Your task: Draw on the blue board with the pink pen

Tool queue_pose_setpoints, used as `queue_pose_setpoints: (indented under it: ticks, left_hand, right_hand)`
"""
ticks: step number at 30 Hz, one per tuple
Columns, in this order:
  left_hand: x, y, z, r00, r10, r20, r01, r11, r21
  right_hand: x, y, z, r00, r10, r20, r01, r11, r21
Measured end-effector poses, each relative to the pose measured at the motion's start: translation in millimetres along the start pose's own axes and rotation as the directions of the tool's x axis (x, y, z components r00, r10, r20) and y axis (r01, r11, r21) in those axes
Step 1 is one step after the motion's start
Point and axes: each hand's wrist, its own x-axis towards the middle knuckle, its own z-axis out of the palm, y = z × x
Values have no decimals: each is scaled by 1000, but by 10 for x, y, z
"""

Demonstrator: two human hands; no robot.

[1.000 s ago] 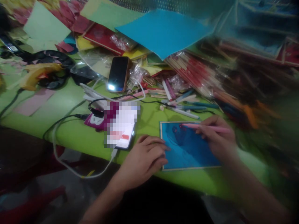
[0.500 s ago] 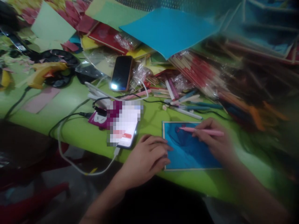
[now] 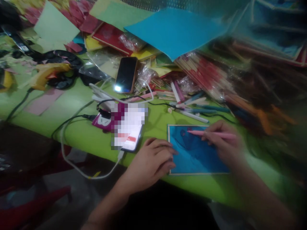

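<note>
A blue sheet with a thin pale stick border [image 3: 199,164] lies flat on the green table in front of me. My right hand [image 3: 222,139] pinches a pink felt-tip pen [image 3: 203,133], its tip at a small reddish mark near the sheet's top left. Dark curved lines are drawn around that mark. My left hand [image 3: 153,161] rests on the sheet's left edge, fingers loosely bent and apart, with nothing in it. My right forearm covers the sheet's right side.
Left of the sheet lies a lit phone [image 3: 130,142] on a white cable, beside a purple power strip [image 3: 102,123]. A dark phone [image 3: 126,75], several pens [image 3: 194,115], bundled sticks [image 3: 203,72] and a large blue sheet [image 3: 175,30] are behind. A yellow glue gun [image 3: 45,73] sits far left.
My right hand and the pink pen have shifted slightly right, the tip moving from the left reddish mark to the one beside it. My left hand stays on the edge.
</note>
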Motion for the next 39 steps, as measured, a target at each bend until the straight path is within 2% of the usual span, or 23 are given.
queue_pose_setpoints:
  ticks: [4, 7, 39]
  left_hand:
    - [8, 6, -3, 1000, -6, 1, 6, 1000, -3]
    - [11, 11, -9, 1000, -9, 5, 9, 1000, 2]
    - [13, 4, -11, 999, -26, 20, 26, 1000, -2]
  right_hand:
    - [6, 81, -49, 997, 20, -78, -16, 998, 61]
    - [9, 101, -67, 995, 17, -95, -9, 997, 75]
    - [6, 115, -81, 999, 6, -41, -6, 1000, 18]
